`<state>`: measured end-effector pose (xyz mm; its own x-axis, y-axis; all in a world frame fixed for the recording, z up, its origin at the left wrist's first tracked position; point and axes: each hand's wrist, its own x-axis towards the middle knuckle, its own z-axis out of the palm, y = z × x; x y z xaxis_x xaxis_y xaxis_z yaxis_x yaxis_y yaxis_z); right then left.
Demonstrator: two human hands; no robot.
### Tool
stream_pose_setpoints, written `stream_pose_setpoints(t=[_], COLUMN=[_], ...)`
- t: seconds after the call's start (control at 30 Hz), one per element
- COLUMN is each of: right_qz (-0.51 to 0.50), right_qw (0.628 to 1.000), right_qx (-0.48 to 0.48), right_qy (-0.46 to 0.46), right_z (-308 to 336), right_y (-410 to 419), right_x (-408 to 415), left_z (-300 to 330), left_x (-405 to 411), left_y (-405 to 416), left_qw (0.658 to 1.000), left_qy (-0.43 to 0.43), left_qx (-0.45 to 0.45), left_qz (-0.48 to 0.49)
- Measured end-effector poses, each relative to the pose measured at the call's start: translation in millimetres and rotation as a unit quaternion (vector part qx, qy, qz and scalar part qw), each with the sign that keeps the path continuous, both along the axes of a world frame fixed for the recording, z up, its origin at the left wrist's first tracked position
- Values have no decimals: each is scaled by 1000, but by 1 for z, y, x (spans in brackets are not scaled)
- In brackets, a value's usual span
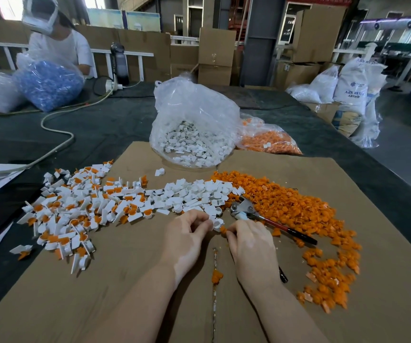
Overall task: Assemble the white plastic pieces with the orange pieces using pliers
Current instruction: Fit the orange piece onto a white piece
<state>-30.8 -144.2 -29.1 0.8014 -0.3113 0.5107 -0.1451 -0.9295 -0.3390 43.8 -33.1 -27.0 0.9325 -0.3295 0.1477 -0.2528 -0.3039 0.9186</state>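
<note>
Fingers (205, 225) pinch white piece (218, 222), cup facing right.

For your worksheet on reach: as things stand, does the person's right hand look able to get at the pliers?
Probably yes. The pliers lie on the cardboard just beyond the right hand, nothing covering them. But that hand pinches an orange piece, so it would likely have to free its fingers first.

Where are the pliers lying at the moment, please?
In the head view, the pliers lie on the cardboard sheet just beyond the right hand, their head at the edge of the loose orange pieces.
</note>
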Motion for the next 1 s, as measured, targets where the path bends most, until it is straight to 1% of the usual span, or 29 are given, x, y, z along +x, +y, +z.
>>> stream_pose_setpoints(t=[0.23, 0.4, 0.67, 0.83, 1.0], right_qz=[20, 22, 21, 23, 22], right_qw=[998, 998, 995, 994, 996], right_qx=[36, 55, 93, 105, 89], right_qy=[-38, -27, -6, 24, -19], right_z=[3, 2, 1, 2, 6], right_y=[0, 0, -1, -4, 2], right_x=[-3, -1, -1, -2, -4], left_z=[-3, -2, -1, 1, 1], left_x=[0, -2, -7, -9, -11], left_y=[-1, -1, 0, 0, -1], left_qw=[1000, 1000, 997, 987, 984], left_qy=[-12, -19, -54, -108, -102], left_qx=[2, 8, 38, 97, 123], left_qz=[-1, -16, -49, -63, -74])
